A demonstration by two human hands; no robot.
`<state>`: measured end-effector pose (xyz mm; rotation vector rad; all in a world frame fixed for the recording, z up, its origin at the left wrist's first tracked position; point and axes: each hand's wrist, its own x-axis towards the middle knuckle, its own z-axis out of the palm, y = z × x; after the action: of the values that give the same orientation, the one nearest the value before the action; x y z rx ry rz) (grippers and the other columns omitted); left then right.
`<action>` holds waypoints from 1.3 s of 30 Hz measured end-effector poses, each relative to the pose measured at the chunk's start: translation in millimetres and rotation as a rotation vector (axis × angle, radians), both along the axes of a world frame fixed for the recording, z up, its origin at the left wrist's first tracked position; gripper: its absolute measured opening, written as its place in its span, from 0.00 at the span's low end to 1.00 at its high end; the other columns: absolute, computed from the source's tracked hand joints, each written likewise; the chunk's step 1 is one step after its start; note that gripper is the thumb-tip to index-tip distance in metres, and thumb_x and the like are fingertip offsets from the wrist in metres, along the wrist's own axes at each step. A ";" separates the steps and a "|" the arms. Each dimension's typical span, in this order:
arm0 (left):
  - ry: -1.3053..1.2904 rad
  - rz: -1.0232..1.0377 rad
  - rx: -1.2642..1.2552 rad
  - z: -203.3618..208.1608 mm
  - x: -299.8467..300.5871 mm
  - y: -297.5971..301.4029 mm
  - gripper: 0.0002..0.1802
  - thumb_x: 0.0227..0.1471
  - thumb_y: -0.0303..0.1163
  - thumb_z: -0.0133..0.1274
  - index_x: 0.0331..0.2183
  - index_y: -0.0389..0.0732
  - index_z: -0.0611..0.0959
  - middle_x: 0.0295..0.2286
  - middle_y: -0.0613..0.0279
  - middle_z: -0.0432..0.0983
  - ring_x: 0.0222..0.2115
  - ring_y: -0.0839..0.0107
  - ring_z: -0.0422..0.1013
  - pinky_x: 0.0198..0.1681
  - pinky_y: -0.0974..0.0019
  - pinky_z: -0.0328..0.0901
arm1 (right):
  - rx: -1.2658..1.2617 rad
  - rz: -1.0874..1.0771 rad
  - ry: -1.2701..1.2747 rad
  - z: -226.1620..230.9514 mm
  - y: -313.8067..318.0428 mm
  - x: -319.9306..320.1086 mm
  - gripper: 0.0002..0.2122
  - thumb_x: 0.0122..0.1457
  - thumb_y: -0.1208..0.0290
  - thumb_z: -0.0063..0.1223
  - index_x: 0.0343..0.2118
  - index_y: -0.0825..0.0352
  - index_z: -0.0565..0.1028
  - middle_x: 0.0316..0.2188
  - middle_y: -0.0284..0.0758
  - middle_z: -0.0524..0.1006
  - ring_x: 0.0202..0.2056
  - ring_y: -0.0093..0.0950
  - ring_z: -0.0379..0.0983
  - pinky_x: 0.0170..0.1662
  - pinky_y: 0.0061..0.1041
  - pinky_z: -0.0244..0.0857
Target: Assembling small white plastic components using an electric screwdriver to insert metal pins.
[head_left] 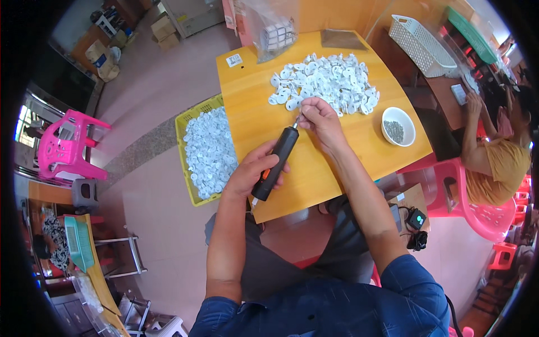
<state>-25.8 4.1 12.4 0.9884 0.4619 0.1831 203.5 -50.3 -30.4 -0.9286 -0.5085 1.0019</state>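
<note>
My left hand [255, 169] is wrapped round a black electric screwdriver [277, 160] with an orange switch, tilted so its metal tip points up and to the right. At that tip, my right hand [321, 120] pinches with thumb and forefinger; whatever sits between them is too small to make out. Just beyond it lies a heap of small white plastic parts [331, 78] on the yellow table [247, 101]. A white bowl [408, 135] to the right of my right hand holds many small metal screws [394, 131].
Left of the table stands a yellow basket [185, 160] full of similar white parts. A clear plastic bag [272, 33] rests at the far edge. At right, a person in a yellow top [497, 174] sits by a pink chair [457, 194]. Another pink chair [64, 149] is far left.
</note>
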 end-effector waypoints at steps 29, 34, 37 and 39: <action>0.133 0.128 0.172 -2.5 -10.4 5.6 0.29 0.59 0.34 0.51 0.60 0.39 0.67 0.31 0.60 0.77 0.22 0.74 0.73 0.26 0.71 0.70 | -0.253 -0.288 -1.239 -14.9 33.2 -2.2 0.07 0.53 0.73 0.60 0.35 0.65 0.77 0.33 0.40 0.74 0.34 0.39 0.75 0.39 0.35 0.70; 0.140 0.134 0.181 -4.6 -12.7 5.7 0.29 0.59 0.34 0.50 0.60 0.39 0.67 0.30 0.60 0.77 0.22 0.74 0.73 0.26 0.70 0.70 | -0.319 -0.126 -0.846 -11.6 32.1 4.4 0.04 0.62 0.74 0.54 0.34 0.67 0.71 0.29 0.34 0.76 0.30 0.22 0.76 0.33 0.22 0.70; 0.145 0.122 0.180 -2.8 -11.4 7.0 0.30 0.58 0.34 0.50 0.60 0.39 0.66 0.30 0.60 0.77 0.22 0.74 0.73 0.27 0.70 0.70 | -0.261 -0.103 -0.640 -14.0 32.6 4.2 0.02 0.66 0.74 0.49 0.37 0.66 0.70 0.31 0.31 0.76 0.29 0.19 0.75 0.32 0.19 0.69; 0.148 0.127 0.191 -1.7 -9.9 6.0 0.30 0.58 0.35 0.51 0.60 0.39 0.67 0.30 0.60 0.77 0.22 0.74 0.73 0.27 0.70 0.70 | -0.234 -0.089 -0.566 -16.2 33.8 3.1 0.02 0.66 0.75 0.49 0.38 0.66 0.70 0.31 0.31 0.77 0.30 0.19 0.75 0.32 0.18 0.69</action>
<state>-35.7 10.1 10.7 1.1649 0.6518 0.2729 206.6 -16.5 -46.5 -1.4452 -0.8231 0.7185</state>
